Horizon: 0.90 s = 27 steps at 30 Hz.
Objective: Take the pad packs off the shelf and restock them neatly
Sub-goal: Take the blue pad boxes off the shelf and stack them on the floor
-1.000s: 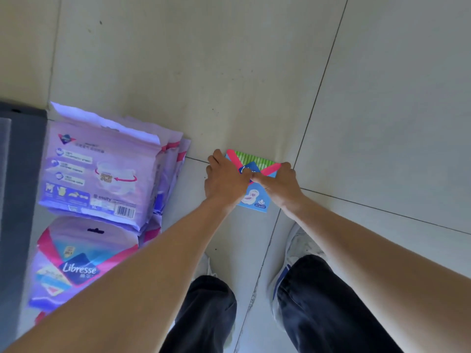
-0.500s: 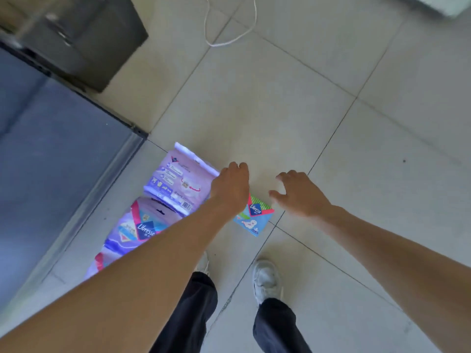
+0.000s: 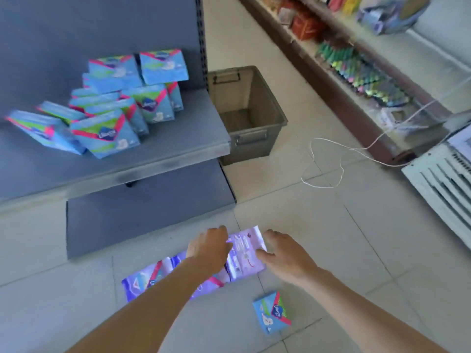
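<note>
On the shelf (image 3: 178, 138) at far left, a jumble of blue pad packs (image 3: 107, 133) sits mid-board. Some are stacked toward the back panel and others are tipped over toward the front edge, none squared up. The right front corner of the shelf is bare. The base board (image 3: 147, 220) under it carries nothing in view.

On the floor just off the base board's front edge lie purple packs (image 3: 142, 281), overlapping in a loose row running right. The left hand (image 3: 209, 247) is over the left side of the rightmost purple pack (image 3: 246, 253), fingers curled down at its edge. The blur hides whether they grip it, cannot tell. The right hand (image 3: 285, 258) is at that pack's right edge, fingers spread, thumb touching the wrapper, not pinching.

One small blue pack (image 3: 271, 312) lies alone on the floor, nearer the person and apart from both hands. A grey bin (image 3: 254, 138) stands on the floor against the shelf's right end, looks empty. A white cable (image 3: 323, 161) loops on the floor beyond.

Progress judgement is early-to-mid unloading. A few packs are down on the floor and most blue ones are not yet taken off. Restocking has not started, and nothing is lined up anywhere.
</note>
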Each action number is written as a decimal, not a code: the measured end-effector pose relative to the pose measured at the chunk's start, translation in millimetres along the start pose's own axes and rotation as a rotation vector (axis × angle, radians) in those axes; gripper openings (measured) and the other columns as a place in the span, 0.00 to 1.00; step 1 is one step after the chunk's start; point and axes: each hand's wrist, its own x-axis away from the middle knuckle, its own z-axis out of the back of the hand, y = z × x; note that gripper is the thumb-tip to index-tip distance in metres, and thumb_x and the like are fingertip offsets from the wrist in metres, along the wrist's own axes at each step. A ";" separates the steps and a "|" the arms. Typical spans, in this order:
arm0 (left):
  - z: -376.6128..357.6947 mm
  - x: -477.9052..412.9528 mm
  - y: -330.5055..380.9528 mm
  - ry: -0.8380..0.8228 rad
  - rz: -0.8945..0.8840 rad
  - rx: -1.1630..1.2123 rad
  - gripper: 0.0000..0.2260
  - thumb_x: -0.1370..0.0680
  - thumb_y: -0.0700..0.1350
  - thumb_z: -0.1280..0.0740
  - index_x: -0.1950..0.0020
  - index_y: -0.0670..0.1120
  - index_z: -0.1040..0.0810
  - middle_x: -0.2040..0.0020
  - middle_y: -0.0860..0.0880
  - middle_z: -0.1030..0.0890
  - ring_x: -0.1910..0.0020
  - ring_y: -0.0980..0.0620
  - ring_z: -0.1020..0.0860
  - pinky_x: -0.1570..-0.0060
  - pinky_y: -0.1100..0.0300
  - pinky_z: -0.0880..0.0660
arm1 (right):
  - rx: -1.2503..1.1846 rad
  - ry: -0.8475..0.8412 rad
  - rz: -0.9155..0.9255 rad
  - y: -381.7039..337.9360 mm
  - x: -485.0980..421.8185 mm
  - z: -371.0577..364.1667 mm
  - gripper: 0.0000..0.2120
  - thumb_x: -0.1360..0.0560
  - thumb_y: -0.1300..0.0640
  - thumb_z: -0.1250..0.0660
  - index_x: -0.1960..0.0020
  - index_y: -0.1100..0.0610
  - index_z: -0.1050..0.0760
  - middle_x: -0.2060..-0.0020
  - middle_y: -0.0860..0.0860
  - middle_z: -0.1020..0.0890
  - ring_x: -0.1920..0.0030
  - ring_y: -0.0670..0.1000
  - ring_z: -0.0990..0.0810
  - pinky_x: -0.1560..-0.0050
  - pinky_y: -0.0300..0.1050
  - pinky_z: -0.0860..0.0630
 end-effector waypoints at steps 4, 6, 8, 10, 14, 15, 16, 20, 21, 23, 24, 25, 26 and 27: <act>45.5 22.1 -93.8 0.093 0.102 0.082 0.13 0.19 0.50 0.44 0.41 0.45 0.27 0.43 0.43 0.20 0.45 0.40 0.22 0.48 0.51 0.25 | -0.049 0.024 0.042 -90.3 -15.8 -17.0 0.10 0.25 0.51 0.40 0.52 0.59 0.32 0.58 0.52 0.23 0.55 0.57 0.24 0.58 0.46 0.29; 59.4 33.6 -138.9 0.133 0.147 0.114 0.12 0.19 0.50 0.44 0.44 0.45 0.26 0.47 0.44 0.19 0.51 0.42 0.21 0.53 0.54 0.25 | -0.081 0.047 0.065 -132.7 -18.1 -28.5 0.13 0.24 0.52 0.39 0.45 0.59 0.29 0.53 0.54 0.19 0.51 0.56 0.21 0.51 0.47 0.25; 71.6 48.2 -186.7 0.173 0.178 0.133 0.11 0.19 0.50 0.44 0.46 0.46 0.27 0.49 0.46 0.19 0.56 0.46 0.22 0.59 0.57 0.28 | -0.105 0.075 0.083 -176.0 -15.8 -39.9 0.16 0.23 0.53 0.39 0.38 0.57 0.29 0.48 0.53 0.19 0.46 0.53 0.21 0.46 0.45 0.26; 81.1 60.6 -218.8 0.194 0.208 0.137 0.10 0.19 0.51 0.44 0.48 0.46 0.29 0.50 0.47 0.20 0.58 0.47 0.24 0.62 0.59 0.31 | -0.113 0.089 0.096 -201.0 -14.1 -48.7 0.18 0.23 0.52 0.39 0.35 0.56 0.29 0.47 0.52 0.19 0.46 0.51 0.21 0.45 0.44 0.25; 106.2 67.4 -290.7 0.245 0.257 0.150 0.09 0.20 0.52 0.43 0.52 0.48 0.31 0.49 0.44 0.19 0.52 0.41 0.22 0.59 0.56 0.30 | -0.099 0.126 0.150 -256.8 -19.0 -60.6 0.18 0.23 0.51 0.39 0.35 0.54 0.30 0.47 0.50 0.19 0.47 0.48 0.21 0.47 0.42 0.24; 112.5 64.9 -302.8 0.255 0.265 0.160 0.09 0.20 0.52 0.43 0.54 0.48 0.31 0.50 0.44 0.20 0.53 0.40 0.23 0.59 0.56 0.30 | -0.104 0.135 0.155 -267.1 -21.8 -61.0 0.18 0.23 0.51 0.38 0.35 0.54 0.30 0.46 0.50 0.20 0.47 0.48 0.21 0.48 0.42 0.25; 118.7 61.6 -312.4 0.259 0.272 0.171 0.09 0.21 0.52 0.43 0.54 0.47 0.31 0.51 0.44 0.20 0.53 0.40 0.23 0.59 0.56 0.30 | -0.106 0.145 0.156 -275.6 -25.9 -61.4 0.17 0.23 0.51 0.38 0.36 0.53 0.29 0.46 0.50 0.20 0.47 0.48 0.21 0.47 0.42 0.25; 143.3 41.2 -333.9 0.324 0.282 0.242 0.10 0.21 0.52 0.41 0.48 0.47 0.27 0.49 0.44 0.20 0.50 0.40 0.23 0.56 0.54 0.27 | -0.077 0.134 0.165 -298.0 -54.6 -62.5 0.18 0.25 0.51 0.37 0.36 0.53 0.29 0.46 0.50 0.21 0.45 0.50 0.23 0.44 0.46 0.25; 148.7 34.8 -338.4 0.344 0.273 0.262 0.10 0.22 0.52 0.40 0.47 0.48 0.26 0.48 0.45 0.19 0.50 0.40 0.22 0.55 0.54 0.26 | -0.067 0.124 0.169 -302.2 -64.6 -61.0 0.18 0.25 0.51 0.37 0.36 0.53 0.30 0.45 0.50 0.22 0.43 0.50 0.23 0.44 0.46 0.26; 159.1 20.6 -348.4 0.366 0.270 0.300 0.09 0.22 0.51 0.38 0.46 0.49 0.26 0.47 0.45 0.18 0.49 0.40 0.22 0.53 0.54 0.25 | -0.058 0.134 0.169 -312.5 -88.4 -54.2 0.18 0.25 0.52 0.36 0.36 0.53 0.30 0.44 0.50 0.23 0.42 0.50 0.24 0.45 0.44 0.26; 163.7 13.1 -352.5 0.363 0.271 0.301 0.09 0.22 0.51 0.38 0.45 0.50 0.26 0.46 0.45 0.18 0.48 0.40 0.22 0.52 0.54 0.25 | -0.063 0.154 0.162 -316.9 -99.1 -50.1 0.18 0.25 0.53 0.36 0.36 0.54 0.29 0.44 0.50 0.22 0.42 0.51 0.25 0.45 0.44 0.27; 169.3 6.2 -355.2 0.352 0.276 0.298 0.09 0.23 0.51 0.37 0.44 0.50 0.26 0.45 0.45 0.19 0.47 0.41 0.22 0.52 0.55 0.26 | -0.077 0.179 0.149 -320.6 -108.2 -46.1 0.17 0.25 0.53 0.35 0.37 0.55 0.29 0.45 0.51 0.22 0.42 0.51 0.25 0.45 0.44 0.27; 175.9 -1.5 -357.1 0.350 0.285 0.299 0.10 0.23 0.51 0.37 0.43 0.50 0.26 0.45 0.45 0.19 0.46 0.41 0.22 0.52 0.55 0.26 | -0.086 0.204 0.139 -324.1 -116.6 -42.3 0.17 0.25 0.54 0.35 0.37 0.56 0.28 0.45 0.51 0.22 0.42 0.52 0.25 0.46 0.44 0.26; 182.5 -9.2 -358.8 0.356 0.300 0.309 0.12 0.23 0.51 0.37 0.42 0.49 0.26 0.44 0.46 0.19 0.46 0.41 0.22 0.52 0.55 0.27 | -0.075 0.213 0.143 -327.0 -123.5 -39.1 0.17 0.25 0.55 0.34 0.38 0.57 0.28 0.45 0.52 0.22 0.42 0.52 0.25 0.46 0.45 0.26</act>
